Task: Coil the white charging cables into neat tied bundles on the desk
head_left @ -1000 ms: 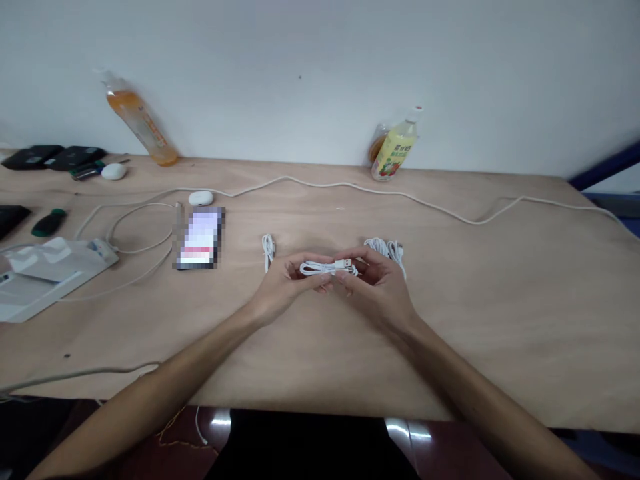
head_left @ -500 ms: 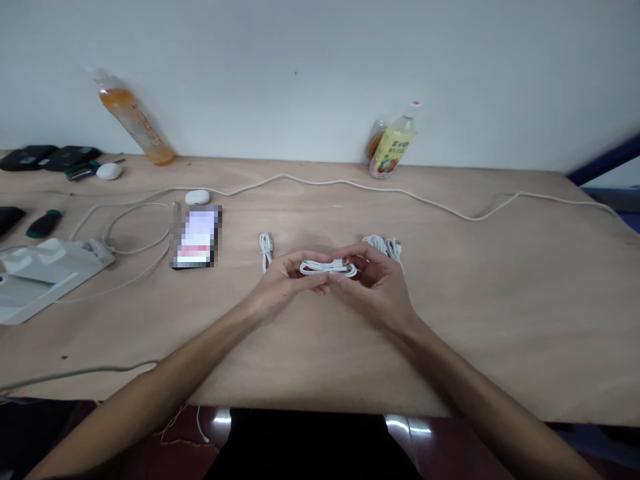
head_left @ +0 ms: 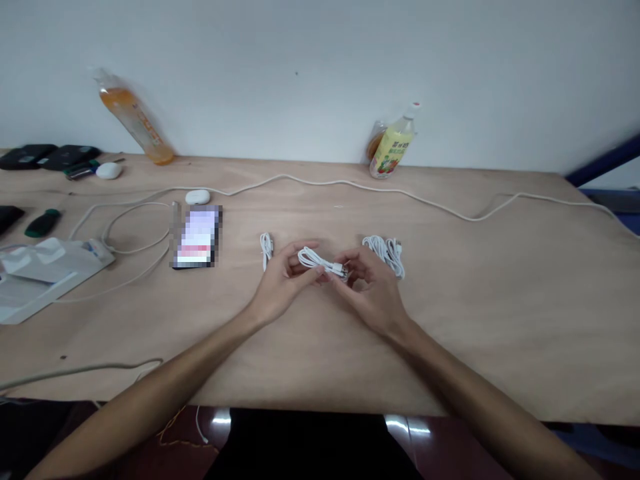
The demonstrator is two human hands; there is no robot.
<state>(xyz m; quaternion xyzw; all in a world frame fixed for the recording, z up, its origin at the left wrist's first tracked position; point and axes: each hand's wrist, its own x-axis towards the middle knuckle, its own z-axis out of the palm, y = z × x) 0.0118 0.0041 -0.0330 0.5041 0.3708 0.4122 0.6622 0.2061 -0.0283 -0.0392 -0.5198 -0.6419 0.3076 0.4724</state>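
Between my two hands is a coiled white USB cable (head_left: 320, 261), tilted with its plug end lower at the right. My left hand (head_left: 285, 277) grips the loops at the left, thumb in front. My right hand (head_left: 373, 283) pinches the plug end, its fingers partly hiding the connector. Another bundled white cable (head_left: 267, 250) lies on the table just left of my left hand. Beyond my right hand lie several more coiled white cables (head_left: 385, 252), partly covered by it.
A phone (head_left: 197, 237) and a white earbud case (head_left: 197, 197) lie to the left. One long white cord (head_left: 345, 182) crosses the wooden table (head_left: 500, 300). Two drink bottles, one orange (head_left: 135, 123) and one yellow-labelled (head_left: 393, 147), lean at the wall. White packaging (head_left: 55, 273) lies far left.
The held cable has turned from level to slanting, its left loops up and its plug end down. My right hand has shifted slightly down, uncovering more of the coils behind it.
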